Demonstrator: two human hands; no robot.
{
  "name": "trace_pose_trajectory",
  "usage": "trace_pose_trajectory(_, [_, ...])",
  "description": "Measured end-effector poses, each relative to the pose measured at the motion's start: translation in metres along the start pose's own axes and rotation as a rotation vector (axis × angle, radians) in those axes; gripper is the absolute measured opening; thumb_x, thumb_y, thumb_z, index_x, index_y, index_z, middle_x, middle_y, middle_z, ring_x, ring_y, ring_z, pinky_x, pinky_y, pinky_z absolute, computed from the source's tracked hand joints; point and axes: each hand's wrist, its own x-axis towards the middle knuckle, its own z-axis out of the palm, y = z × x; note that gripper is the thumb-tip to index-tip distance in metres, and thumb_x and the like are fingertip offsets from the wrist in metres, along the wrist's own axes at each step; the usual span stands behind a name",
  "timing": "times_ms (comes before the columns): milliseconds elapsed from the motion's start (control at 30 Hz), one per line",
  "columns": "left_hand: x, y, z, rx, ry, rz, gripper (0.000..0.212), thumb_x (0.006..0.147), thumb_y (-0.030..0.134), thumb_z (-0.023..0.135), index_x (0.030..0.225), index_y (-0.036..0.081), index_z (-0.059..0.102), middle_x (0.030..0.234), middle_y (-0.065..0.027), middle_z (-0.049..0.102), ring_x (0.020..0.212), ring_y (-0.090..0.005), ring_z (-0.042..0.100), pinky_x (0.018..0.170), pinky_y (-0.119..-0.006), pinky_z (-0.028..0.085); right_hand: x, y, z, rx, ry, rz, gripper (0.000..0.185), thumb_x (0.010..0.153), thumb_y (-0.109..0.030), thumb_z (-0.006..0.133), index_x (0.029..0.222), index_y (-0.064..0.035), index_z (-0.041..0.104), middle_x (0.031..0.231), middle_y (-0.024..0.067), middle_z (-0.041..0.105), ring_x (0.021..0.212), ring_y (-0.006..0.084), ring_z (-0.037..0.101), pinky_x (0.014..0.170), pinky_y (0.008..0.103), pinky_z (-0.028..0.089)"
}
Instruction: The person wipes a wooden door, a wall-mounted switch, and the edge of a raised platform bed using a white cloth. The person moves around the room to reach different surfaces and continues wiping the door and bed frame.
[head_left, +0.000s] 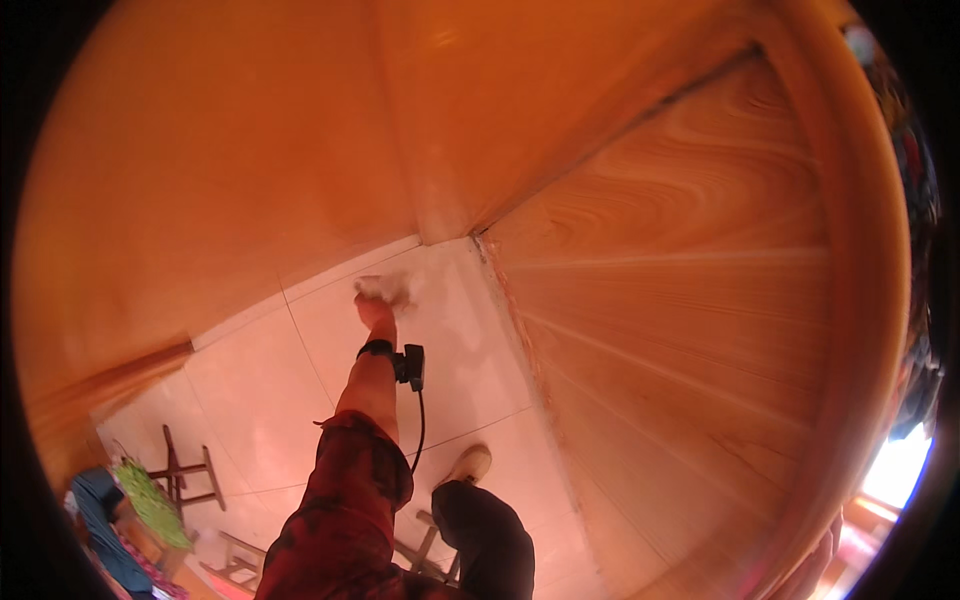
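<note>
My left hand (373, 309) reaches far down to the pale tiled floor (465, 360), close to the corner where the wooden panels meet. It presses a light, greyish cloth (386, 287) on the tiles; both hand and cloth are blurred. A black strap with a small device (409, 367) and a cable sits on this wrist, below a red and dark patterned sleeve. At the lower right rim, what looks like part of my right hand (829, 541) lies by the outer edge of the rounded wooden rail (874, 300). Its fingers are mostly hidden.
A tall orange-brown wooden panel (225, 165) stands ahead, and a wood-grained side panel (675, 322) rises on the right. My shoe (472, 463) rests near that panel. At the lower left are a dark folding stool frame (184, 472), a green cloth (150, 502) and dark blue fabric (109, 532).
</note>
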Motion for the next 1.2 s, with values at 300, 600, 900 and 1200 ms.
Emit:
trace_pose_trajectory(300, [0.03, 0.007, 0.095, -0.628, -0.399, -0.284, 0.044, 0.089, 0.009, 0.049, 0.133, 0.008, 0.046, 0.106, -0.0103, 0.061, 0.085, -0.0249, 0.061, 0.067, -0.043, 0.051, -0.002, -0.005, 0.038, 0.008, 0.061, 0.094, 0.032, 0.097, -0.011, 0.045, 0.124, 0.0057, 0.052, 0.133, 0.0246, 0.049, 0.122, 0.0396, 0.049, 0.101, 0.0466, 0.041])
trace_pose_trajectory(600, [-0.03, 0.008, 0.217, -0.623, -0.255, -0.281, 0.043, 0.091, 0.022, 0.051, 0.132, 0.014, 0.039, 0.119, -0.0075, 0.054, 0.099, -0.0245, 0.053, 0.081, -0.039, 0.043, 0.011, 0.002, 0.054, 0.011, 0.083, 0.121, 0.03, 0.097, -0.01, 0.045, 0.122, 0.0051, 0.053, 0.133, 0.0242, 0.048, 0.123, 0.0391, 0.047, 0.102, 0.0468, 0.04])
trace_pose_trajectory(900, [-0.044, -0.012, 0.223, -0.092, -0.529, 0.203, 0.022, 0.086, 0.01, 0.05, 0.103, 0.002, 0.062, 0.105, -0.0194, 0.061, 0.106, -0.0347, 0.055, 0.097, -0.042, 0.04, 0.02, 0.001, 0.066, 0.025, 0.073, 0.113, 0.029, 0.096, -0.008, 0.044, 0.12, 0.0045, 0.054, 0.134, 0.0238, 0.048, 0.125, 0.0386, 0.046, 0.104, 0.047, 0.038])
trace_pose_trajectory(1200, [0.023, 0.004, 0.102, -0.341, -0.071, 0.094, 0.023, 0.086, 0.01, 0.051, 0.108, 0.004, 0.058, 0.109, -0.0181, 0.062, 0.1, -0.0381, 0.059, 0.088, -0.052, 0.046, 0.027, 0.001, 0.073, 0.032, 0.07, 0.104, 0.028, 0.096, -0.007, 0.043, 0.118, 0.0038, 0.055, 0.134, 0.0234, 0.047, 0.126, 0.0382, 0.044, 0.105, 0.0472, 0.036])
